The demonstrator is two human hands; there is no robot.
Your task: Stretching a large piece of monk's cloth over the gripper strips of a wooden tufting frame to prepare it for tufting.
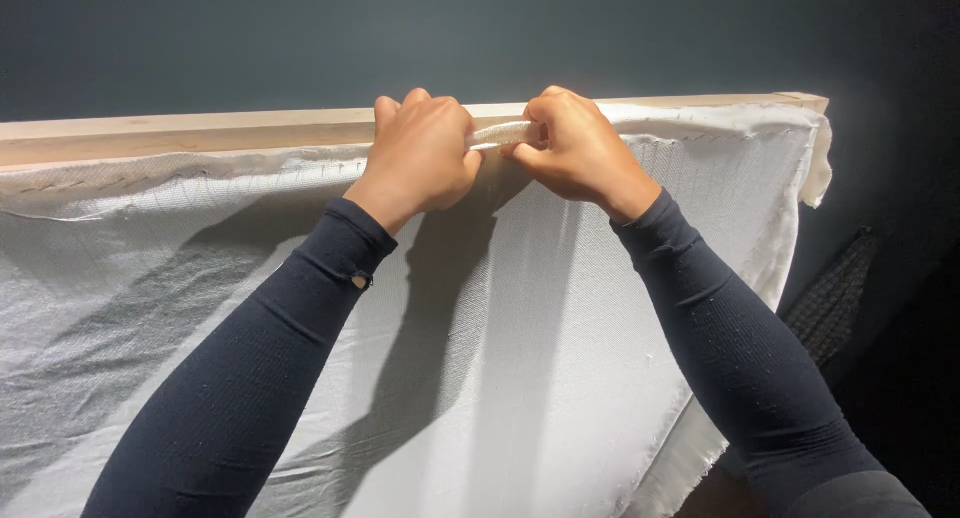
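Dark, close-fitting knit sleeves (250,378) fill the near part of the view, and both forearms reach up to the pale, unfinished wooden bar (200,133) that runs across the top of the scene. Just below that bar hangs the off-white, coarsely woven cloth (520,378), draped down toward the camera with a frayed edge at its lower right and a row of small staples visible along its top margin, left of the hands. At the bar's middle the left hand (422,158) is curled into a fist, its fingers folded over the rolled top edge of the cloth (505,133), and the right hand (578,150), touching that same roll from the other side, pinches it tightly between thumb and bent fingers. To do this pull well, I judge that both fists should draw evenly, in line with the weave, so the fabric lies flat against the bar without the diagonal creases now fanning down from the grip. Behind the bar stands a plain dark grey-blue wall (480,38). Right of the bar, low down, a dark checked object (830,308) leans in shadow. No package, label or sign shows anywhere.
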